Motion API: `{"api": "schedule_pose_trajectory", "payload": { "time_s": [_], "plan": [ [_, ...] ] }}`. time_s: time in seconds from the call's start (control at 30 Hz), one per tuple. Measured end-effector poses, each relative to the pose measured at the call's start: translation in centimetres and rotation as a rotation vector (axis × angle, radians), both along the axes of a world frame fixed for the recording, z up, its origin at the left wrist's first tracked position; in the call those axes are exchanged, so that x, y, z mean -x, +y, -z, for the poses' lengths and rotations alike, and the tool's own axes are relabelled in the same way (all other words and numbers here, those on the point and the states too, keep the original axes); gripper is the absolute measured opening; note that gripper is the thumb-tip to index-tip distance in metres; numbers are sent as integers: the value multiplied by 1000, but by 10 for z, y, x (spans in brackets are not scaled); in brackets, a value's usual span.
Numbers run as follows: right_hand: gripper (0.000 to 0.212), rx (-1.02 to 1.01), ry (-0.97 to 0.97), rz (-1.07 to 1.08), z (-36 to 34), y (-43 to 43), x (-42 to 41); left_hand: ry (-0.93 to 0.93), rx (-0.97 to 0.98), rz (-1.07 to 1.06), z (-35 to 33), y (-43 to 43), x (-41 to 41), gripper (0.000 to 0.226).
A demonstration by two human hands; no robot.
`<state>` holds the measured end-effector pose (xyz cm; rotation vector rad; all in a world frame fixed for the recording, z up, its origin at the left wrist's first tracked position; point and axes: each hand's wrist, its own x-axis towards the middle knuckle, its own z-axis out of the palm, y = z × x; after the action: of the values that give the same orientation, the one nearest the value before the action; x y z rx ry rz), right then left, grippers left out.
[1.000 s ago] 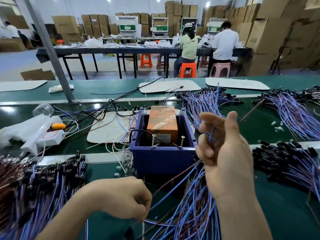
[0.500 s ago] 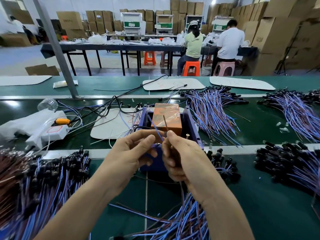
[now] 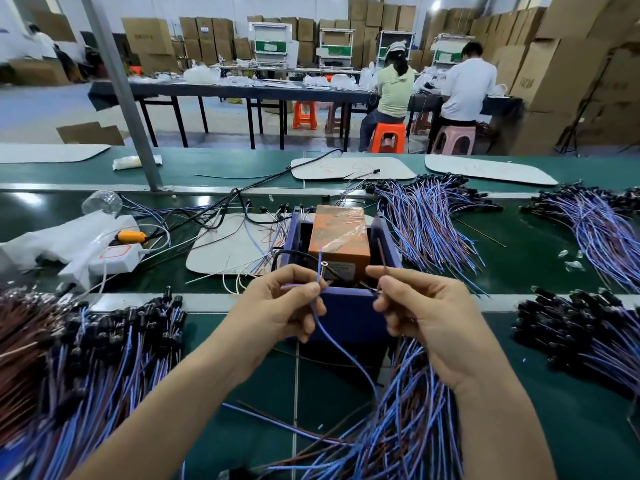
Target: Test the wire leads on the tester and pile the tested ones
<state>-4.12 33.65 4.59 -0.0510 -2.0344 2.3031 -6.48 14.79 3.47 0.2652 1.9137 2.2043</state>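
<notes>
The left grip [image 3: 284, 306] pinched the blue lead [image 3: 332, 337] and the right grip [image 3: 426, 313] pinched the brown lead [image 3: 381, 252]. Both were just before the tester [image 3: 341, 237], mid-surface [image 3: 519, 358].

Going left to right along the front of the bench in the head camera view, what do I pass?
Left pile of leads → left hand pinching a blue wire → orange tester box → brown wire pinched by the right hand → right pile of leads.
</notes>
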Motion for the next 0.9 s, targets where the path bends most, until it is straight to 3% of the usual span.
{"api": "schedule_pose_trajectory", "payload": {
  "time_s": [0.13, 0.23, 0.9],
  "plan": [
    [21, -177, -58, 28, 5, 15, 2, 51, 329, -27, 9, -1, 4, 22],
    [25, -326, -132, 54, 10, 23, 3, 32, 442, -6, 13, 0, 7, 28],
    [29, -535, -204, -14, 20, 22, 8, 55, 459, -125, 19, 1, 10, 31]
  ]
}}
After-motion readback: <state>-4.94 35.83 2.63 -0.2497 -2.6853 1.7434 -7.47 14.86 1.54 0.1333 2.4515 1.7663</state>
